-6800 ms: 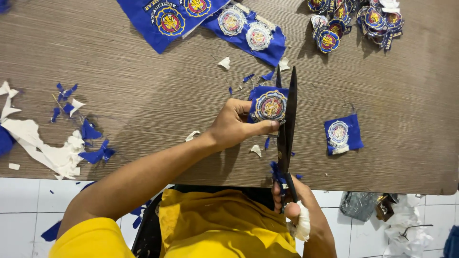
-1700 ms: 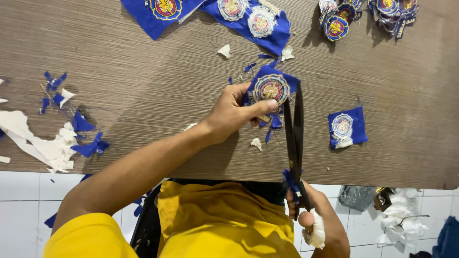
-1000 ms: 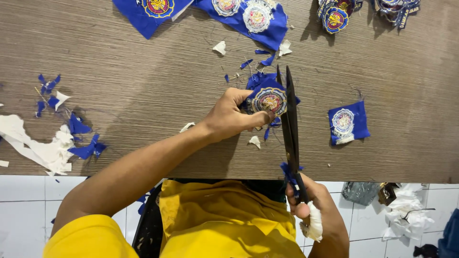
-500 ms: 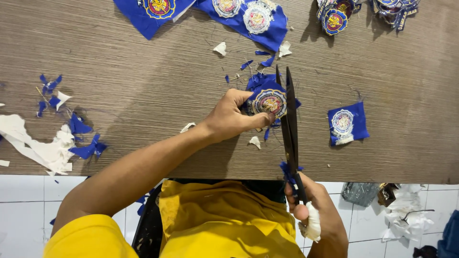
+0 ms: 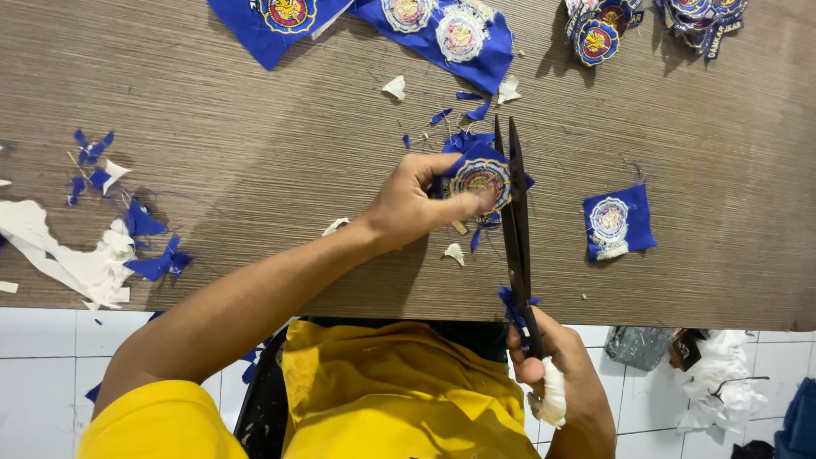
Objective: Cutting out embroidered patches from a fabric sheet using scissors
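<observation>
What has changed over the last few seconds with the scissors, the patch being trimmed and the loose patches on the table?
The left hand has turned the round patch as the scissors in the right hand cut round its edge; less blue cloth hangs from it now. Neither grip let go. The square blue patch, the scrap pile on the table and the uncut strip stayed put.
</observation>
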